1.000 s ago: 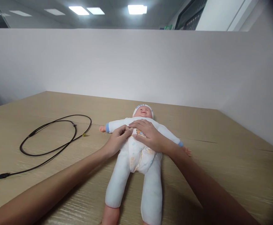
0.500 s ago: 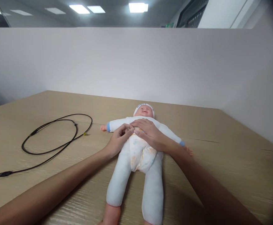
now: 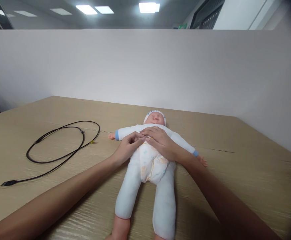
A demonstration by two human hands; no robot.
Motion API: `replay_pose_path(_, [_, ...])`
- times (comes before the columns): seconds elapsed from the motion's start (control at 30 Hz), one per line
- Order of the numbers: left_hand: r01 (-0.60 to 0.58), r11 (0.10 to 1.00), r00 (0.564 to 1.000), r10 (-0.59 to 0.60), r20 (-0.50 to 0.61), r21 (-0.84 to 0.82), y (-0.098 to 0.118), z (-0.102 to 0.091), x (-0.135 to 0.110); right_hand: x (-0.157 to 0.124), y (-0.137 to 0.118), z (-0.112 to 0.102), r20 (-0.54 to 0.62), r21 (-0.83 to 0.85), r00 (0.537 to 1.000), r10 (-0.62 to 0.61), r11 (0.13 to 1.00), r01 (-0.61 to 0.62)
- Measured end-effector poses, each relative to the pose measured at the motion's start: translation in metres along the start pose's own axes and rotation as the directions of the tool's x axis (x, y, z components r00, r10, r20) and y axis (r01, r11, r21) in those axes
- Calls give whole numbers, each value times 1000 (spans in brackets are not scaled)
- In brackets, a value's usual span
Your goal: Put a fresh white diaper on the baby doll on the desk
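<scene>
A baby doll (image 3: 125, 193) in white clothes with blue cuffs and a white cap lies on its back, its feet towards me. It wears a white diaper (image 3: 150, 166) with pale orange and blue prints. At the waist's left side my left hand (image 3: 130, 143) is closed, thumb and fingers pinched on the diaper's upper edge; what exactly lies between the fingertips is hidden. My right hand (image 3: 160, 140) rests over the doll's belly and the diaper's front, fingers stretched out and laid flat. The two hands' fingertips meet near the middle of the waist.
A looped black cable (image 3: 60, 162) with a plug (image 3: 8, 183) at its near end lies left of the doll on the wooden tabletop (image 3: 222, 186). Behind the table stands a pale partition (image 3: 135, 66), and it continues along the right side.
The whole view has shifted slightly, with everything sitting a little further right in the picture. Both hands keep nearly the same place on the diaper's waist.
</scene>
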State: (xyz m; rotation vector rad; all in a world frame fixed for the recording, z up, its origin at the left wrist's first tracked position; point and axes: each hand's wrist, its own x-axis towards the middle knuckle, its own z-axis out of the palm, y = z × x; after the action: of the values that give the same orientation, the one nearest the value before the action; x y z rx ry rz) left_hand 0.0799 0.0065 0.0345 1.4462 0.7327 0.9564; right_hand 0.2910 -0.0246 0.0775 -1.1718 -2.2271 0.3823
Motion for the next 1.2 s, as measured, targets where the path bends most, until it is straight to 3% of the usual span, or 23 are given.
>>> replay_pose_path(0.07, [4,1000,1000,-4,-4,30,0,-3,2,1,0,1,-5,7,1000,8,1000,-8])
replay_pose_path(0.2, [-192,962,974,211,-80,195,-10,-12,5,0,0,1,-11,16,999,39,999,-39])
replay_pose_path(0.27, [-212,944,967,241,-87,254,-17,-17,7,-2,-1,0,-17,25,997,73,997,-73])
replay_pose_path(0.37, [-149,952,982,174,-73,269,-27,-24,9,-3,-3,-2,-5,65,994,107,992,-106])
replay_pose_path(0.47, [-100,983,994,105,-25,153,-31,-25,10,-3,-4,-2,7,106,992,125,986,-125])
replay_pose_path(0.57, [-34,999,999,33,36,33,-29,-24,11,-3,-5,-1,-15,150,990,138,980,-135])
replay_pose_path(0.77, [47,999,990,-45,137,-9,-20,-25,13,-9,-2,-16,-93,279,985,143,954,-112])
replay_pose_path(0.87, [62,997,986,-55,159,-36,-19,-27,13,-25,8,-24,-248,239,949,192,962,-132])
replay_pose_path(0.97, [63,995,987,-51,155,-73,-22,-30,14,-52,25,-23,-383,235,870,310,944,-233])
replay_pose_path(1.07, [68,993,984,-50,170,-100,-26,-34,16,-76,40,-15,-381,286,833,401,908,-307])
replay_pose_path(1.2, [74,994,980,-59,189,-74,-32,-39,18,-85,41,-6,-345,266,831,436,895,-359])
